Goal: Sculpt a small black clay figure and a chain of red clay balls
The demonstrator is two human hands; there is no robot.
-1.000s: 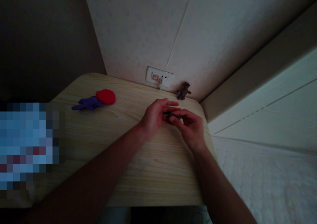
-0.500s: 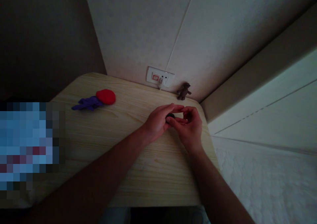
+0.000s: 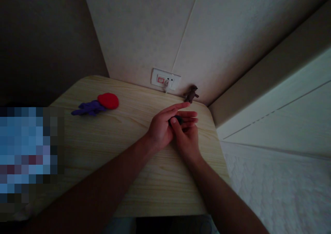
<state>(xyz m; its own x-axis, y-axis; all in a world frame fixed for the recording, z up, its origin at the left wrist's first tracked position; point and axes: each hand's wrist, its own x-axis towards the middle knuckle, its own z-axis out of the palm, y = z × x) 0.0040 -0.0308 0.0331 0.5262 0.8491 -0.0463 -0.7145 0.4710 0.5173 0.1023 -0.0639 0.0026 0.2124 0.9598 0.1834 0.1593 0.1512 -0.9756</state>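
Observation:
A small dark lump of modelling clay (image 3: 178, 119) rests in the palm of my left hand (image 3: 160, 127), whose fingers stretch out to the right. My right hand (image 3: 188, 139) comes in from the right with its thumb pressed on the lump. Its other fingers are mostly hidden behind and below the left hand. Both hands are just above the wooden table (image 3: 131, 130). Beyond them a small brown figure (image 3: 191, 94) stands upright near the wall. On the left lie a flat red piece (image 3: 109, 101) and a purple shaped piece (image 3: 89, 108), touching each other.
A white wall socket plate (image 3: 165, 79) with a plug in it sits low on the wall behind the table. To the right are a pale panel (image 3: 271, 99) and a white quilted surface (image 3: 258, 185). A blurred-out blue patch (image 3: 20, 144) covers the left edge.
My right hand has shifted left and closer against my left hand, its thumb now lying over the dark clay. The left fingers have straightened and spread. The view has shifted slightly.

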